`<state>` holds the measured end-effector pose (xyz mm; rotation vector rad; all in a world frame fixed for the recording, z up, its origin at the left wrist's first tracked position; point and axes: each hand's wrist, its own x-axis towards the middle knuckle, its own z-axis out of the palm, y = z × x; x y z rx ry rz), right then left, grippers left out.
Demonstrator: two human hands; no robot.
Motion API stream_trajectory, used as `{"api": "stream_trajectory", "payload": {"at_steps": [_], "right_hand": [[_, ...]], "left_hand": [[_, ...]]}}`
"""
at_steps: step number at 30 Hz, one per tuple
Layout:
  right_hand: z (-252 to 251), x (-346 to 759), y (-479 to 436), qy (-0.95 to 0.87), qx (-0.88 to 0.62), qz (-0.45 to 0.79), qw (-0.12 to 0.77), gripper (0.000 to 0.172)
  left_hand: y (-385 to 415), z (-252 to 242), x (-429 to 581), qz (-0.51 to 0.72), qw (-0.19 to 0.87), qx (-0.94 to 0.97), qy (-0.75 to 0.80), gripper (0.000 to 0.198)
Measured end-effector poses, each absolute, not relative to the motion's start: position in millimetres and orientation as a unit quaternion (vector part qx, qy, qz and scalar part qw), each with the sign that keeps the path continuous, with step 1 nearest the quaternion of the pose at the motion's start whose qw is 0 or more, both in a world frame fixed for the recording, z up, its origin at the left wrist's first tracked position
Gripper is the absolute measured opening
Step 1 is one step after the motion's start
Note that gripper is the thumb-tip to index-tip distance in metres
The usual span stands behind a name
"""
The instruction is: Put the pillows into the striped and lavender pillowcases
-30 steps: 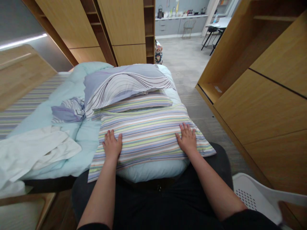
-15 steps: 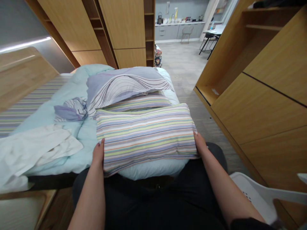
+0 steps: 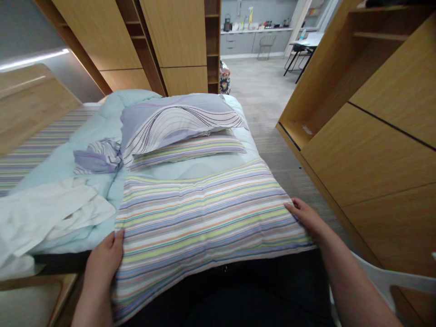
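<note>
A striped pillow [image 3: 204, 227] lies at the near edge of the bed, reaching over my lap. My left hand [image 3: 107, 254] pinches its left edge, and my right hand [image 3: 303, 215] grips its right edge. Beyond it, a second striped pillow [image 3: 190, 149] is partly covered by a grey-purple pillowcase [image 3: 184, 113] with wavy dotted lines. To the left, a bunched piece of patterned cloth [image 3: 98, 158] and a crumpled white cloth [image 3: 51, 209] rest on the light blue quilt [image 3: 116, 102].
Wooden cabinets [image 3: 180, 36] stand behind the bed, and another wooden cabinet [image 3: 391, 150] is on the right. A white chair [image 3: 378, 277] is at the lower right. A kitchen counter [image 3: 255, 32] and a table [image 3: 309, 41] show far back.
The near striped pillow has moved toward me, off the second one, and looks flatter and larger. My hands have moved closer to me and farther apart, still holding its sides.
</note>
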<state>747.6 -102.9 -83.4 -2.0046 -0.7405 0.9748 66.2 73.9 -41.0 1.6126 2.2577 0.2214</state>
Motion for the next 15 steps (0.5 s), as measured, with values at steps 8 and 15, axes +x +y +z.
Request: {"api": "stream_trajectory", "payload": {"at_steps": [8, 15], "right_hand": [[-82.0, 741.8, -122.3, -0.282, -0.646, 0.609, 0.364, 0.063], [-61.6, 718.7, -116.1, -0.179, -0.617, 0.545, 0.539, 0.067]], "left_hand": [[83.1, -47.2, 78.4, 0.122, 0.357, 0.587, 0.716, 0.071], [74.2, -18.8, 108.8, 0.311, 0.463, 0.451, 0.697, 0.051]]}}
